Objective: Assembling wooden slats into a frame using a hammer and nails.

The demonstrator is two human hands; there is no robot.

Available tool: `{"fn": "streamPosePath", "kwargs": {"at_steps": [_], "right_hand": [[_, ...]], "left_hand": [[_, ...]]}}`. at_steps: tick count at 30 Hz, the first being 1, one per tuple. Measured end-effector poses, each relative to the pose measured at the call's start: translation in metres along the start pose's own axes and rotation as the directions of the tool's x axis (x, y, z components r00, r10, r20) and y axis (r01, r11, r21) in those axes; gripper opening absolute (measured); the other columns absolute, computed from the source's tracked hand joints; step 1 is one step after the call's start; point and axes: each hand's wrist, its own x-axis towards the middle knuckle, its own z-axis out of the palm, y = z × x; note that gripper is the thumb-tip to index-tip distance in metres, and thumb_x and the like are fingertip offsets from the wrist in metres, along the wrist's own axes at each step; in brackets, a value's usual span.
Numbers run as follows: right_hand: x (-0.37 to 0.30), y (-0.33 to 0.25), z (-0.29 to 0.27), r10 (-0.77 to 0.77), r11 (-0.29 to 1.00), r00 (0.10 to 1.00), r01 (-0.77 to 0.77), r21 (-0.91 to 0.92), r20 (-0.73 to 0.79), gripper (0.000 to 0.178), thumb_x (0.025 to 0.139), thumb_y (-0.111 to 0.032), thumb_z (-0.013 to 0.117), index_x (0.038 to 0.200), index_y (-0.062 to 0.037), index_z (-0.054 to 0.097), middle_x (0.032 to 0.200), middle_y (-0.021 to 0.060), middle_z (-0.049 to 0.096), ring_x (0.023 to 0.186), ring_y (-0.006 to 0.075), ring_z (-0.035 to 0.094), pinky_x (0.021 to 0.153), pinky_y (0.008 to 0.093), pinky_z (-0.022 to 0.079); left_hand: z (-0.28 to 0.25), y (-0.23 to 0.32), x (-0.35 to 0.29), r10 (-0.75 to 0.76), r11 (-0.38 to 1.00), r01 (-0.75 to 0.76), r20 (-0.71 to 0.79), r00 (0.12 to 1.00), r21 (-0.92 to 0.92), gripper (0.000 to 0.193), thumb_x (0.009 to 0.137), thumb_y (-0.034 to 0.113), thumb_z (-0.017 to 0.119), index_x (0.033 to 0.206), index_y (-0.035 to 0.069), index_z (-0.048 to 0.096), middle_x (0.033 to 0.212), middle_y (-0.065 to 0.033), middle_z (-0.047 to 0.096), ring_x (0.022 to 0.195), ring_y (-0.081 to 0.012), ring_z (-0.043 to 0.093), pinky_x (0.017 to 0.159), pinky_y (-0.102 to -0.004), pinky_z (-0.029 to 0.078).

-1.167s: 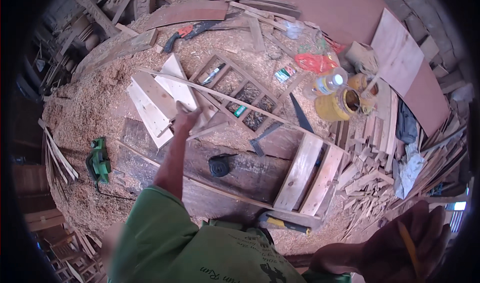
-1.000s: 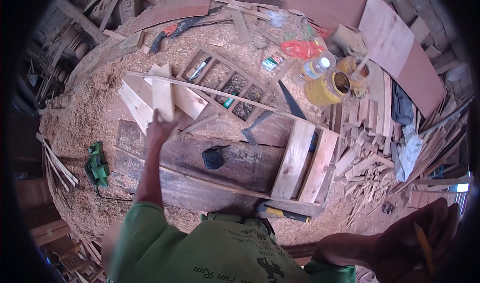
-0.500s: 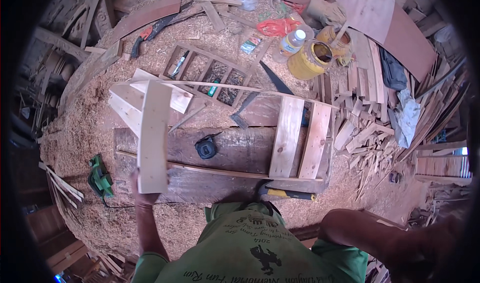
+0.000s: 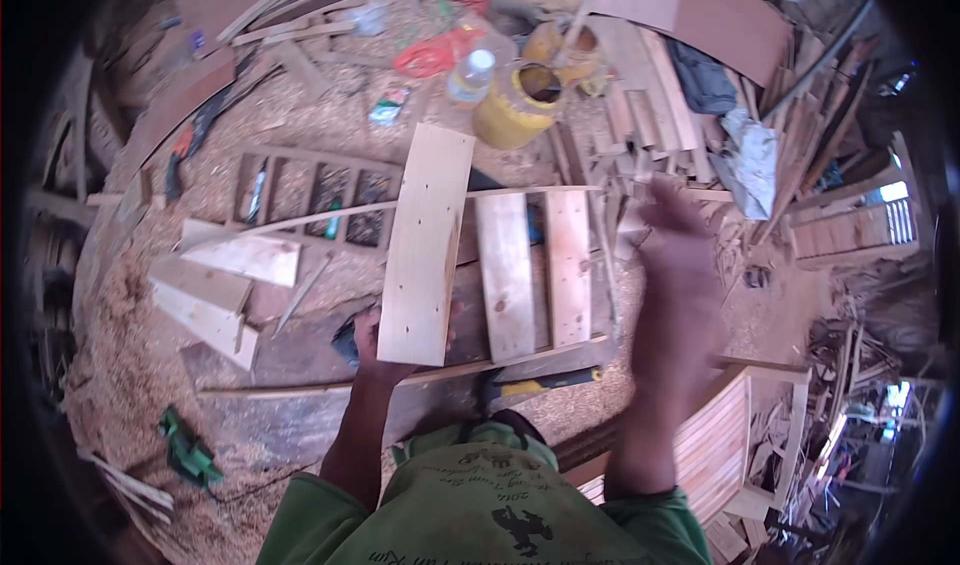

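Observation:
My left hand [image 4: 372,350] is wrapped round the lower end of a pale wooden board [image 4: 428,245], which stands above the work surface. Beneath it lies a frame of two thin wooden rails, with two planks, a left plank [image 4: 508,290] and a right plank [image 4: 570,275], set across it. My right hand [image 4: 682,227] is raised to the right of the frame, smeared by motion; its fingers are unclear. Partly hidden behind my left wrist is a dark tape measure [image 4: 345,343]. A handsaw with a yellow-black handle [image 4: 550,382] rests near my body.
Loose board pieces [image 4: 240,255] lie to the left, with a green power planer [image 4: 187,450] nearer me. A divided wooden tray [image 4: 290,170], a yellow jar [image 4: 515,115] and a plastic bottle [image 4: 470,77] stand beyond. Scrap wood [image 4: 640,180] is heaped at right; shavings cover the floor.
The board in my left hand has moved right, from the frame's left end toward the planks. My right arm has swung up from the lower right. The whole view has shifted.

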Motion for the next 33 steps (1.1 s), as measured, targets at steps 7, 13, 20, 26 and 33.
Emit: {"fn": "streamPosePath", "kwargs": {"at_steps": [7,13,20,26,33], "right_hand": [[-0.005,0.163,0.015,0.567,0.674,0.812,-0.555,0.487,0.139,0.068,0.097,-0.03,0.079,0.151,-0.0026,0.049,0.133,0.0117,0.064,0.117,0.0218,0.065,0.099,0.0404,0.053],[-0.034,0.167,-0.046,0.467,0.816,0.883,-0.417,0.401,-0.032,0.028,0.094,-0.01,0.08,0.118,0.0035,0.072,0.106,0.0109,0.077,0.093,0.018,0.074,0.087,0.0331,0.06],[-0.05,0.155,-0.093,0.477,0.836,0.877,-0.437,0.332,-0.048,0.025,0.099,-0.022,0.077,0.109,0.0014,0.074,0.095,0.0066,0.076,0.082,0.0116,0.073,0.075,0.0268,0.061],[-0.072,0.15,-0.12,0.38,0.857,0.925,-0.357,0.372,0.013,0.027,0.101,-0.016,0.074,0.123,-0.0003,0.068,0.101,0.0045,0.076,0.087,0.0113,0.072,0.081,0.0273,0.06],[-0.118,0.168,-0.132,0.249,0.737,0.957,-0.286,0.612,0.147,0.046,0.095,0.001,0.068,0.139,-0.0007,0.056,0.134,0.0126,0.064,0.126,0.0223,0.061,0.114,0.0447,0.046]], "left_hand": [[0.021,0.022,0.062,-0.33,0.423,0.374,-0.244,0.912,0.825,0.062,0.092,0.03,0.07,0.148,0.005,0.059,0.145,-0.0181,0.062,0.127,-0.0315,0.064,0.111,-0.0405,0.047],[-0.035,0.092,0.149,0.354,-0.851,0.197,0.254,0.9,0.486,0.036,0.09,0.028,0.076,0.122,0.012,0.074,0.116,-0.0165,0.074,0.122,-0.0358,0.06,0.106,-0.0507,0.047],[-0.014,0.125,0.162,0.301,-0.816,0.257,0.0,0.954,0.517,0.026,0.092,0.028,0.074,0.111,0.011,0.078,0.109,-0.0142,0.076,0.114,-0.0377,0.062,0.1,-0.049,0.049],[0.075,0.086,0.121,0.383,-0.823,0.17,0.307,0.871,0.542,0.028,0.088,0.029,0.08,0.109,0.01,0.079,0.104,-0.0139,0.076,0.099,-0.0372,0.065,0.091,-0.0484,0.052],[0.153,-0.016,0.048,0.391,-0.892,0.171,0.522,0.759,0.419,0.031,0.086,0.024,0.081,0.114,0.011,0.077,0.1,-0.0105,0.07,0.098,-0.0331,0.063,0.088,-0.0462,0.048]]}}
